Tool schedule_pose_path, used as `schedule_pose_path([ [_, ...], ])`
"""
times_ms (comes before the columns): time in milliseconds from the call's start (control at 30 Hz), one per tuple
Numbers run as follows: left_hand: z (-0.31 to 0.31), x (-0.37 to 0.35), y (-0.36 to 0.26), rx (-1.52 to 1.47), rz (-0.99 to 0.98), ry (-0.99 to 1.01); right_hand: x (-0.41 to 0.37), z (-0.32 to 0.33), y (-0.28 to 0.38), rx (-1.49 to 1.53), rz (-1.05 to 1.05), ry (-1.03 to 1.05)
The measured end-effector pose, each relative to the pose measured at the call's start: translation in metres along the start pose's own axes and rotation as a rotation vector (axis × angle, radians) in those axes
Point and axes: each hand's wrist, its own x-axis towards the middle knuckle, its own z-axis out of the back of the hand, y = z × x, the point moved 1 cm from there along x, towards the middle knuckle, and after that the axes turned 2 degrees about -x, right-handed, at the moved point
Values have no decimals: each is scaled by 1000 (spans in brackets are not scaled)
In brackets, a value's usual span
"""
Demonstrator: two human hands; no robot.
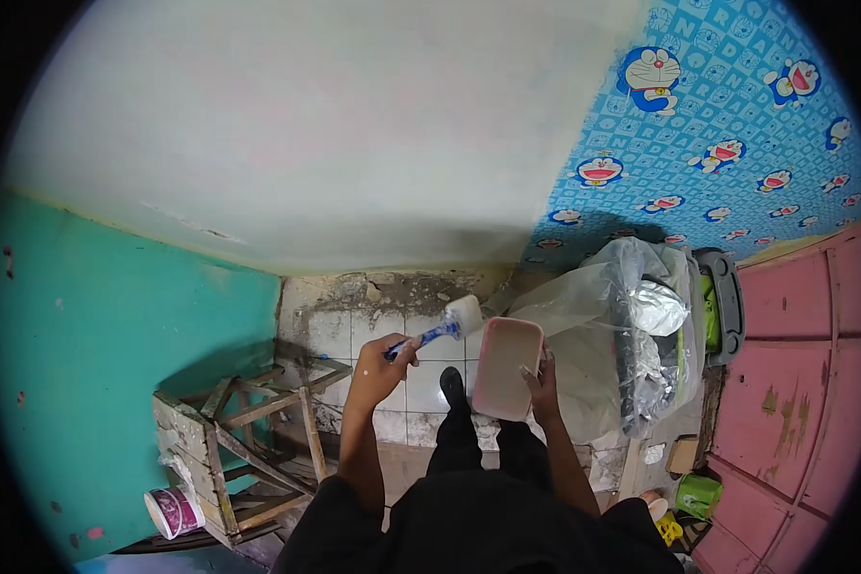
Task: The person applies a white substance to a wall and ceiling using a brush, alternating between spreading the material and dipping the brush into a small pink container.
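White wall (335,143) fills the top of the view. It meets a teal wall (115,325) on the left and blue cartoon wallpaper (737,124) on the right. Far below is a floor (392,335) of pale tiles, dirty along the wall.

The left hand (383,368) is closed around the blue handle of a brush (454,323). The white bristles point up and to the right, and they are close to the top corner of the tray (505,368). I cannot tell if they touch it. The right hand (543,383) holds this pink tray by its right edge, with the fingers wrapped on the rim, and the tray is tilted toward the person. Both things are in the air over the floor, between the two arms.

A black shoe (452,387) shows under the brush. At lower left a rough wooden frame (244,430) stands, and a small bucket (174,512) lies beside it. On the right, clear plastic (593,316) covers a pile near a pink door (804,364).
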Motion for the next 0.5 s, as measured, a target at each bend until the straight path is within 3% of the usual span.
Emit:
schedule_pose_path([
  [200, 20, -16, -44, 75, -81, 98, -10, -45, 12, 49, 1, 3],
  [433, 28, -21, -59, 381, -452, -109, -19, -83, 31, 104, 48, -21],
  [500, 31, -24, -67, 359, -467, -83, -17, -90, 27, 121, 92, -17],
])
